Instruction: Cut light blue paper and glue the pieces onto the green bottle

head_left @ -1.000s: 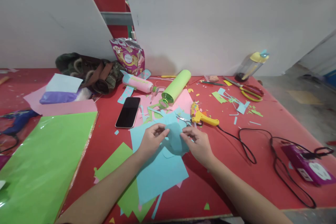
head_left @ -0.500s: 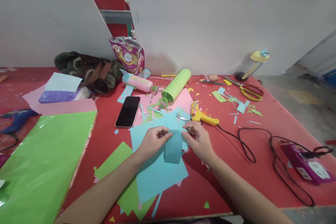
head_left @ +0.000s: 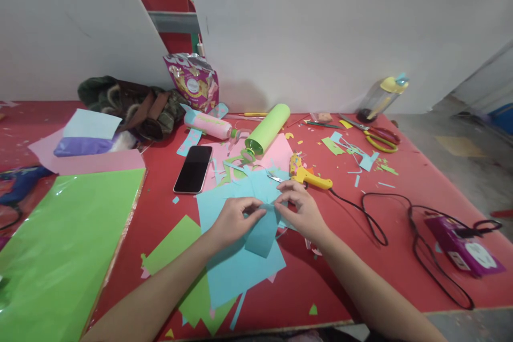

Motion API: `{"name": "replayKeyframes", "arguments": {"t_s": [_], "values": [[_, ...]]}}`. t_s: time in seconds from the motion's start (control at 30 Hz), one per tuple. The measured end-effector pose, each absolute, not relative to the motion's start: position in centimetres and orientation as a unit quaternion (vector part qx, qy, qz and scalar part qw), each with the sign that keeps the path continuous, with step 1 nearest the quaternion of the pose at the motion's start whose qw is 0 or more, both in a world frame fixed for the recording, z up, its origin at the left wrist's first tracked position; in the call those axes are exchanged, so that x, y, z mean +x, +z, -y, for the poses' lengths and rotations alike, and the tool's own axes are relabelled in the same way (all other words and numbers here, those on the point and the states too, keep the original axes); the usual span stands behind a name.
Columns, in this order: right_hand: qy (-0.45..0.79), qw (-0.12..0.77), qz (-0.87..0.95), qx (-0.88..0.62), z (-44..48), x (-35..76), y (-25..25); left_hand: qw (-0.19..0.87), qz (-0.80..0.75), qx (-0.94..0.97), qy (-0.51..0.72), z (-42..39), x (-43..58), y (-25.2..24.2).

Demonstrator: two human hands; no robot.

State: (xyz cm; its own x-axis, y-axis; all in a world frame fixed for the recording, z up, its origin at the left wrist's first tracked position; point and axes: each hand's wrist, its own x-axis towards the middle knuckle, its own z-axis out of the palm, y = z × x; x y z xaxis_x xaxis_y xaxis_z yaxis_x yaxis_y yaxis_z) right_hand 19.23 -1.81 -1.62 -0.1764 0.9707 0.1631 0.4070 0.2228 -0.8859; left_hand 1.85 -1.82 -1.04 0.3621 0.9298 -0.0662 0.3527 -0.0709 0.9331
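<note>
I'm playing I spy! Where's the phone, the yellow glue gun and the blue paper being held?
Phone [head_left: 193,169], head view, on its dark screen.
Yellow glue gun [head_left: 311,178], head view, on its handle.
Held blue paper [head_left: 262,232], head view, on its flat middle.

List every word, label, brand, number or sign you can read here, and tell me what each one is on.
No text reads clearly enough to quote.
Snack bag: large pale letters across its creased top, and smaller print below; too distorted and blurred to read.
Purple power strip: small marks on a pale patch; too small to read.
Pink bottle: faint yellowish marks; cannot tell whether they are letters.
</note>
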Motion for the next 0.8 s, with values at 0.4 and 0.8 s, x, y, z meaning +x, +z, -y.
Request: {"name": "replayKeyframes", "arguments": {"t_s": [0.4,0.8], "values": [[0.352,0.438,0.656,-0.504,1.59,19.56,-1.62,0.465,-0.464,0.696,0.290,1.70,1.80,-1.80],[0.332,0.416,0.699,-0.477,2.02,19.38,-1.45,0.434,-0.454,0.719,0.298,2.16,2.02,-1.46]]}}
